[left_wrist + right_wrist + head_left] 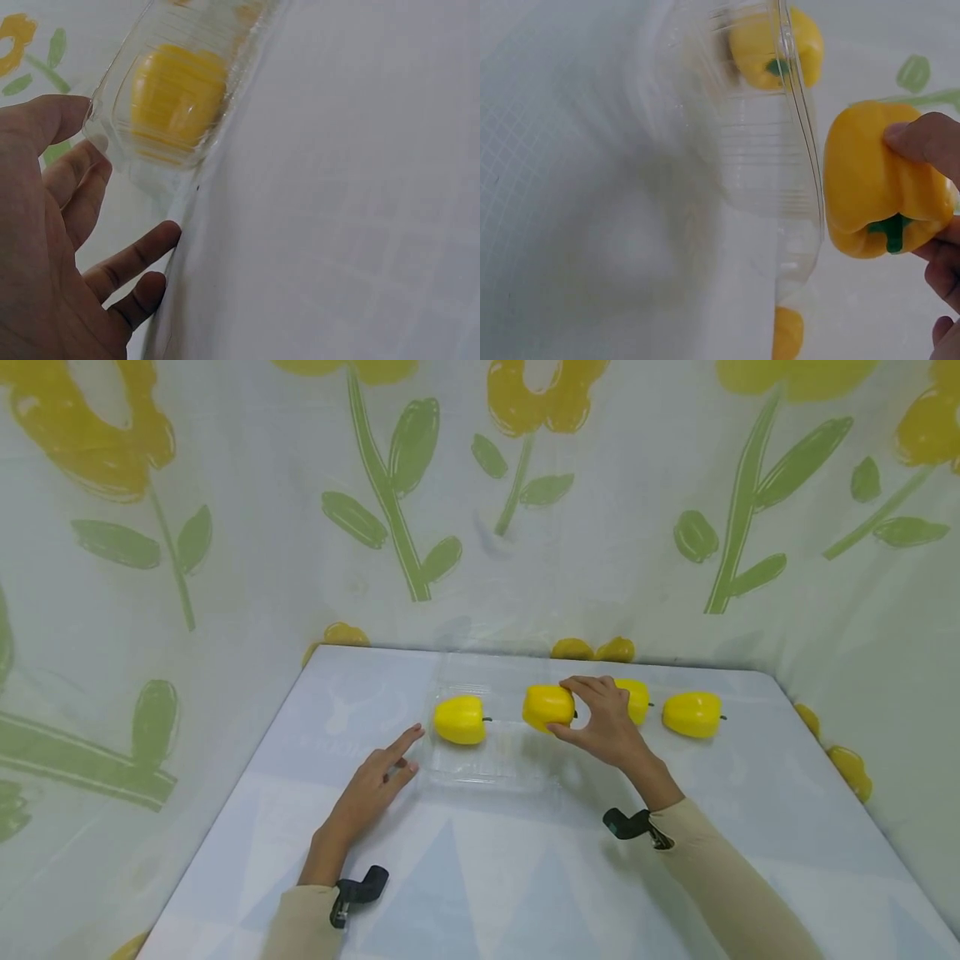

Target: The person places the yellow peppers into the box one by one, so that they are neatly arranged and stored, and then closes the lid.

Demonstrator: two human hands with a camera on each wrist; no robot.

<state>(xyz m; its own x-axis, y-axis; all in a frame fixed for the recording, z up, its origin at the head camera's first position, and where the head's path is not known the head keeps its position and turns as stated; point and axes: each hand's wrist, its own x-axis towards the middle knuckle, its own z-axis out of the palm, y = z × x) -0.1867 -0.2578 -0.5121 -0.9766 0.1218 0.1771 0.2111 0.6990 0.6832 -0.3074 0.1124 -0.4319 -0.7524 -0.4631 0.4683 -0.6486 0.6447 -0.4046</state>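
My right hand (603,722) pinches a yellow bell pepper (546,707) between thumb and fingers, above the right part of a clear plastic container (480,774). In the right wrist view that pepper (870,172) shows its green stem, beside the container's rim (810,142). Inside the container, at its left end, lies another yellow bell pepper (459,721). My left hand (367,793) is at the container's left side, fingers loosely extended. The left wrist view has the thumb (64,118) right at the edge of the clear container (124,71), with the other fingers spread apart.
Two more yellow bell peppers, one (636,700) partly behind my right hand and one (692,715) farther right, lie on the white table (315,718). The container's clear lid (491,670) stands at its back. A flower-printed curtain (600,552) surrounds the table's back and sides.
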